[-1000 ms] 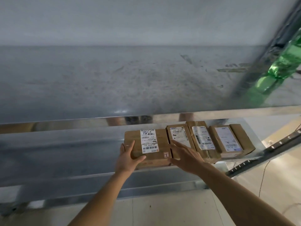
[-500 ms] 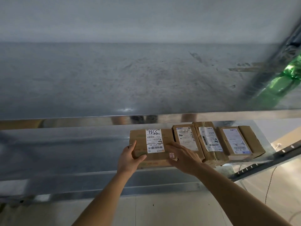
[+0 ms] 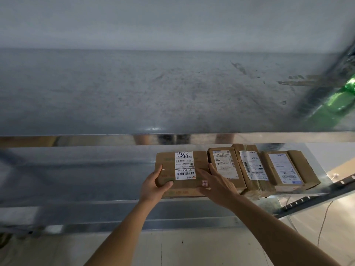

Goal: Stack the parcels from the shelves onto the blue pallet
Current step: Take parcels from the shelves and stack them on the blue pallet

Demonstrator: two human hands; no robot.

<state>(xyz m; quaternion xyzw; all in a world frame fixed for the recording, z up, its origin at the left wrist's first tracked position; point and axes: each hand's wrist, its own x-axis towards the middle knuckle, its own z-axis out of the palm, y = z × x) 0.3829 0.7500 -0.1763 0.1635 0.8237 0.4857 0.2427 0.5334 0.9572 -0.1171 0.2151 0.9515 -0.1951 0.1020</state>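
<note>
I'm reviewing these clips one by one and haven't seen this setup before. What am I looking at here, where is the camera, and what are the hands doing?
There is no robot. A person wears a wide-angle camera on the head, looking forward and down at their own bare arms. In front stands a metal shelf holding a row of four cardboard parcels with shipping labels. The left hand grips the left front corner of the leftmost parcel, thumb on top. The right hand lies with straight fingers at that parcel's right side, next to the second parcel. Two more parcels sit further right. No blue pallet is in view.
</note>
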